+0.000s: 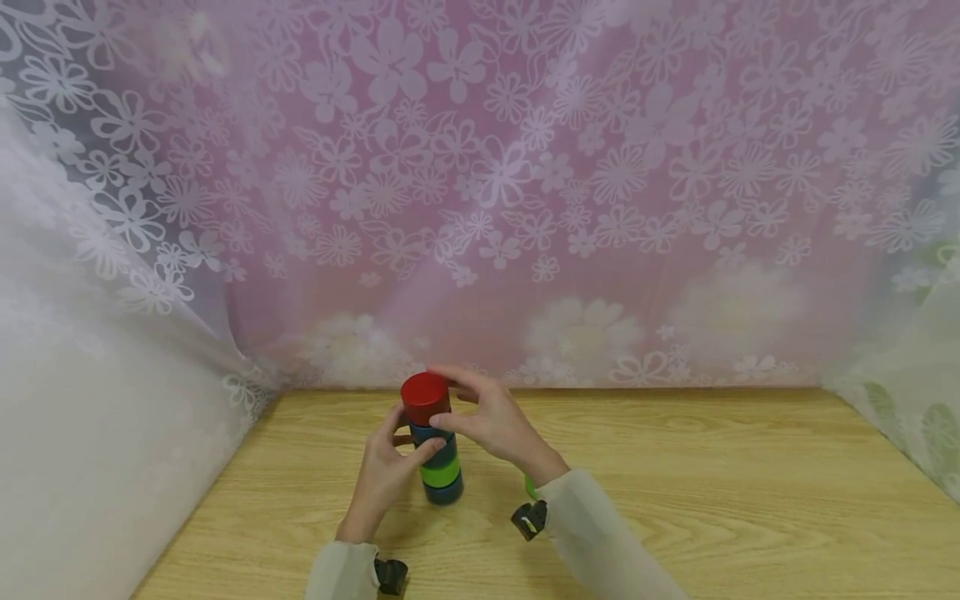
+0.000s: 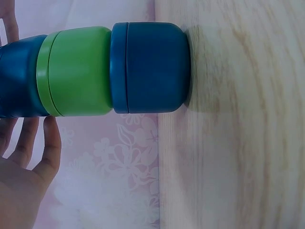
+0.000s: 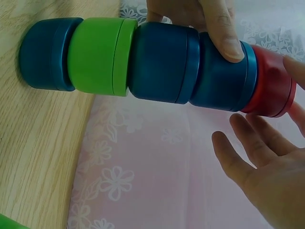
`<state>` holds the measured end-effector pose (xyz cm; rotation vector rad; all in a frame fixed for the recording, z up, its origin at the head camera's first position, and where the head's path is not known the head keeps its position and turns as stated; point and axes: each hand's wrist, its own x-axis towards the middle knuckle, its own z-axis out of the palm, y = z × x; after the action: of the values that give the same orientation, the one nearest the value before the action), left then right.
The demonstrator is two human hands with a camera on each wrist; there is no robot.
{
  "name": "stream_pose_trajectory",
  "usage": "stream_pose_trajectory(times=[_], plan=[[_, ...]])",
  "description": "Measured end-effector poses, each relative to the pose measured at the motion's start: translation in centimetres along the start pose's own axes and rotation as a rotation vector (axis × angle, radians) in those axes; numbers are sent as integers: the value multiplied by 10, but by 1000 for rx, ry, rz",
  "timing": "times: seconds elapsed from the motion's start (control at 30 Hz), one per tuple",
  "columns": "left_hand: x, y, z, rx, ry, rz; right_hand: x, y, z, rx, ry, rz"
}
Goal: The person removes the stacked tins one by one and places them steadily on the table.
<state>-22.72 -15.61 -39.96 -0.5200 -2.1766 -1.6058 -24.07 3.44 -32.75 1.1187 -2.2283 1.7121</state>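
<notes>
A column of lidded canisters stands on the table, leaning slightly near its top. From the bottom come a blue canister (image 2: pixel 155 67), a green canister (image 2: pixel 78 71), a middle blue canister (image 3: pixel 159 64), an upper blue canister (image 3: pixel 219 81) and a red canister (image 1: pixel 425 400). My left hand (image 1: pixel 384 468) holds the column around the upper blue canister, its thumb in front and fingers behind. Up at the top, my right hand (image 1: pixel 492 422) has its thumb and fingers around the red canister. Some right fingers stand apart from the column in the right wrist view.
A wooden table (image 1: pixel 712 492) bears the column. Partly hidden behind my right wrist is a green object (image 1: pixel 530 486), whose kind cannot be made out. Flowered curtain cloth (image 1: pixel 570 208) hangs behind the table and along both sides.
</notes>
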Motion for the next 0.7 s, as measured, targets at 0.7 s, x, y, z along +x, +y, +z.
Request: stream_pose_trajectory(times=[0.7], plan=[[-1, 0, 0, 8, 3, 23, 4, 0, 7, -51, 62, -40]])
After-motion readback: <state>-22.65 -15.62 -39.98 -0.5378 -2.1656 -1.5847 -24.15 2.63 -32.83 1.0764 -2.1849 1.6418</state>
